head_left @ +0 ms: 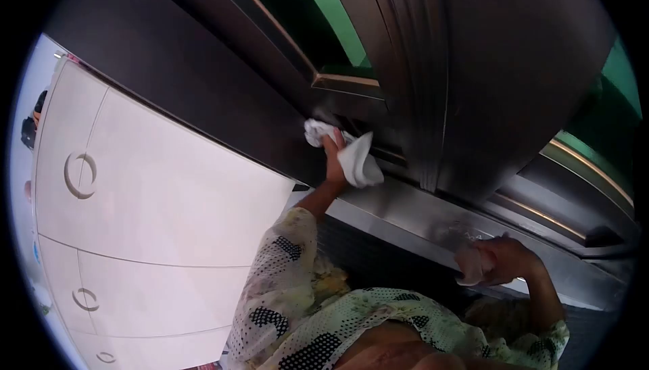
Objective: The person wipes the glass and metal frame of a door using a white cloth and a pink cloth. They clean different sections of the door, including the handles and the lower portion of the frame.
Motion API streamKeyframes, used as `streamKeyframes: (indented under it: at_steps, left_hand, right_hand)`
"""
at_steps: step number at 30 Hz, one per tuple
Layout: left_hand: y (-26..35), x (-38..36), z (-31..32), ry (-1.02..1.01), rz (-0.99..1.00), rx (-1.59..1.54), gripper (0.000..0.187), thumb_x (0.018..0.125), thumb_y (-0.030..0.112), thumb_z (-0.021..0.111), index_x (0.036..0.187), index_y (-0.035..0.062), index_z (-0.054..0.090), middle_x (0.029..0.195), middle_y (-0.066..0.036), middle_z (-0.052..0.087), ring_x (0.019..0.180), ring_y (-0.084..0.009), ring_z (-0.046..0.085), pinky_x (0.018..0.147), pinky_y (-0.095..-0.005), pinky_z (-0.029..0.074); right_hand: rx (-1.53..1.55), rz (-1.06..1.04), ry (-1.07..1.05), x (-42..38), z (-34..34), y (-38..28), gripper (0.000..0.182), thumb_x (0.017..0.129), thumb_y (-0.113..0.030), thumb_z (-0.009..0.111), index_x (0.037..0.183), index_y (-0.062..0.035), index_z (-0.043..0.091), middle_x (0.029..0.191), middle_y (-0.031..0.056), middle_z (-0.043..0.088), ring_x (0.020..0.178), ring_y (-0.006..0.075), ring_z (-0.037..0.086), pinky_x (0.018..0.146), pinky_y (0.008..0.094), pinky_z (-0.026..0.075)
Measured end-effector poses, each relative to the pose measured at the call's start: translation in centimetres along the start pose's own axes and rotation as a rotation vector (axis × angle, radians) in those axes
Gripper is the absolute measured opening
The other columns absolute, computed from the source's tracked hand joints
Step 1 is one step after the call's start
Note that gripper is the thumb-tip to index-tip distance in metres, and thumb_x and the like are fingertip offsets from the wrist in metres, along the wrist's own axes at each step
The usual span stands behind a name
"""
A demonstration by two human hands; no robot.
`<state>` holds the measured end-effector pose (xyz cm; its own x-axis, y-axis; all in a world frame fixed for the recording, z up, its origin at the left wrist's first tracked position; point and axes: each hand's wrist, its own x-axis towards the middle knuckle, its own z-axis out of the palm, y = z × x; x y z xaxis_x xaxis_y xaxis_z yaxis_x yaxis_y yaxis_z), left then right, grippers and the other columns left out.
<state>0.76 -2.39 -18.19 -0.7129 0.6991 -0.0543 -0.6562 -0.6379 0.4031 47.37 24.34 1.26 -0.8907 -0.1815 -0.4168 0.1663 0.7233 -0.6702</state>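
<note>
A white cloth (360, 162) is bunched in my left hand (333, 160), which presses it against the lower part of a dark panelled door (351, 110) near its corner. Part of the cloth hangs loose to the right of the fingers. Lower right, my right hand (508, 260) is wrapped round a pale, translucent object (473, 263), blurred, perhaps a bottle. That hand is over the metal sill (399, 214) at the foot of the door.
White cabinet fronts (162, 201) with ring-shaped handles stand on the left. Green glass panes (331, 12) are set in the dark door. A dark ribbed floor surface (378, 245) lies below the sill. Small dark items (28, 132) show at the far left edge.
</note>
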Motion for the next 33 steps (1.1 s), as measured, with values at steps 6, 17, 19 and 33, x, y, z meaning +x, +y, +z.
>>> streamKeyframes:
  at_steps: [6,17,19,33]
  left_hand:
    - [-7.4,2.3,-5.9,-0.037,-0.011,-0.37,0.029,0.093,0.038,0.048,0.112,0.0174,0.057,0.11,-0.006,0.056,0.104,-0.0239,0.053,0.091,-0.0342,0.042]
    - [-12.1,-1.4,0.0,-0.338,0.042,-0.789,0.028,0.091,0.045,0.051,0.086,0.0178,0.057,0.083,-0.002,0.057,0.08,-0.0222,0.057,0.072,-0.0365,0.047]
    - [-11.8,-1.4,3.4,-0.319,0.007,-0.869,0.031,0.091,0.046,0.051,0.083,0.0174,0.056,0.08,-0.002,0.056,0.077,-0.0216,0.057,0.069,-0.0368,0.047]
    - [-9.9,-7.1,21.9,0.037,1.149,0.811,0.03,0.091,0.016,0.061,0.117,0.0057,0.051,0.116,-0.01,0.053,0.101,-0.0208,0.058,0.087,-0.0348,0.05]
  right_hand:
    - [0.108,0.116,0.121,-3.4,1.7,-1.2,0.082,0.056,-0.029,0.088,0.13,-0.0123,0.055,0.114,0.0125,0.065,0.106,0.0299,0.061,0.099,0.0387,0.04]
    - [0.122,0.193,0.184,-6.0,2.1,-3.2,0.075,0.057,-0.017,0.087,0.125,-0.007,0.057,0.112,0.0121,0.068,0.099,0.0266,0.067,0.089,0.0362,0.052]
    - [0.145,0.084,0.22,-6.1,2.4,-0.7,0.076,0.058,-0.016,0.087,0.127,-0.0072,0.055,0.112,0.0117,0.067,0.102,0.0235,0.065,0.09,0.0341,0.051]
    - [0.162,0.012,0.199,-6.0,3.1,-2.2,0.08,0.058,-0.02,0.089,0.129,-0.0073,0.053,0.11,0.012,0.067,0.099,0.0225,0.065,0.088,0.0326,0.051]
